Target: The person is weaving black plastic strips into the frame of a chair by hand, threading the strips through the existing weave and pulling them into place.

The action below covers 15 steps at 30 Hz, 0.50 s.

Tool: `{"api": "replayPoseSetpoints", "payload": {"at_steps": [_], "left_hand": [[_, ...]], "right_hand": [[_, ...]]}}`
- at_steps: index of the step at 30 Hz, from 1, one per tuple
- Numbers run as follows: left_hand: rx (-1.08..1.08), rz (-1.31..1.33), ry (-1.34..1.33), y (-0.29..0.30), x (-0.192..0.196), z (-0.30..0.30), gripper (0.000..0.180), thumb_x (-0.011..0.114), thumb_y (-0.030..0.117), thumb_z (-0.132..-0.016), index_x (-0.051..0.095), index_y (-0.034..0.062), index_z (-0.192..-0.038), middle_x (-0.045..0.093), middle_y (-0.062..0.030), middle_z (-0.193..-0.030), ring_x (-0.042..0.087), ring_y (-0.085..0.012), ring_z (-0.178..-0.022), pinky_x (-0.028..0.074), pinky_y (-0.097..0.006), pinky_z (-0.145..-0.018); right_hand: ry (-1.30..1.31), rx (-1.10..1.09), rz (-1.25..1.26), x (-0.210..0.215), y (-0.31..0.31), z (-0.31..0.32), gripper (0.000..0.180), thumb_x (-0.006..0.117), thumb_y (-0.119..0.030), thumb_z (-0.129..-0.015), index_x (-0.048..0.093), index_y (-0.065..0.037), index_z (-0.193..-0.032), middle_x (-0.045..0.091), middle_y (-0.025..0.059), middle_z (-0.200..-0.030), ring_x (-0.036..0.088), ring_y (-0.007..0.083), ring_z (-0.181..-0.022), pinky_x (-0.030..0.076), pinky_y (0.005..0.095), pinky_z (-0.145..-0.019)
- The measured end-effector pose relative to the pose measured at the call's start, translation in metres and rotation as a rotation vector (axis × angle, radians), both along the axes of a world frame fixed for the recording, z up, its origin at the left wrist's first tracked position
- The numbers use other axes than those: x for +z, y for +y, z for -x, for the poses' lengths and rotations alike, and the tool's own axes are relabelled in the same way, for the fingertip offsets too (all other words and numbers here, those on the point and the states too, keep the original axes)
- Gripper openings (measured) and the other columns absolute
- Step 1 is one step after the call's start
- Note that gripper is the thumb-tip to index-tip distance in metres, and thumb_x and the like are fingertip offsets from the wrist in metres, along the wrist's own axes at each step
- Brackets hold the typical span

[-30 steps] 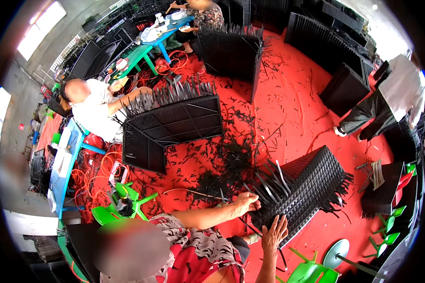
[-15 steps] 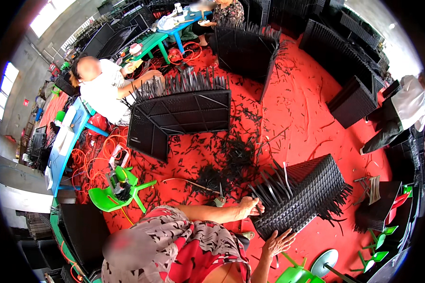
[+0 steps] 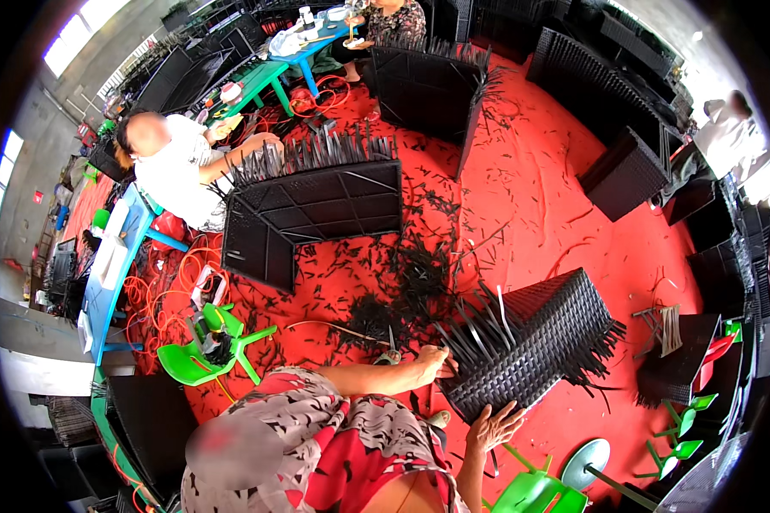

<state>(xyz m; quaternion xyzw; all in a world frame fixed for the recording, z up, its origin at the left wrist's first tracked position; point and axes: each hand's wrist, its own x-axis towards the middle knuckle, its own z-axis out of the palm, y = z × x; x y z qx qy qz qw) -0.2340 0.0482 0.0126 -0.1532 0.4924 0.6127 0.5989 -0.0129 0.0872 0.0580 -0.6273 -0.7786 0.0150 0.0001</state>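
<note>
The black woven wicker panel [image 3: 535, 342] lies tilted on the red floor [image 3: 522, 197], just right of the person's knees. The left hand [image 3: 434, 362] closes on its loose strand ends, apparently to steady them, while the right hand [image 3: 494, 425], fingers spread, braces its near edge.

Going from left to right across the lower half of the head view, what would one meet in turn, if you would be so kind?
Green plastic stool → left hand → right hand → black woven wicker piece → green chair at the far right.
</note>
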Motion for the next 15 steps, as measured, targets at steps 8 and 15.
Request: {"api": "replayPoseSetpoints", "payload": {"at_steps": [8, 15], "left_hand": [[-0.127, 0.416, 1.114, -0.020, 0.042, 0.028, 0.022, 0.055, 0.020, -0.083, 0.057, -0.0018, -0.079, 0.057, -0.0096, -0.057, 0.061, -0.0232, -0.059, 0.049, -0.040, -0.056], [0.026, 0.052, 1.668, -0.031, 0.080, -0.039, 0.029, 0.061, 0.004, -0.076, 0.052, 0.0040, -0.103, 0.055, -0.0152, -0.080, 0.057, -0.0306, -0.074, 0.047, -0.037, -0.067]], "right_hand": [[0.210, 0.090, 0.262, 0.021, 0.004, -0.021, 0.085, 0.059, -0.049, -0.080, 0.018, -0.012, -0.144, 0.007, 0.0197, -0.149, 0.016, 0.0461, -0.132, 0.030, 0.0657, -0.095], [0.563, 0.351, 0.543, 0.005, 0.034, -0.111, 0.075, 0.068, -0.022, -0.075, 0.031, -0.012, -0.140, 0.050, 0.0225, -0.108, 0.051, 0.0385, -0.095, 0.042, 0.0465, -0.079]]}}
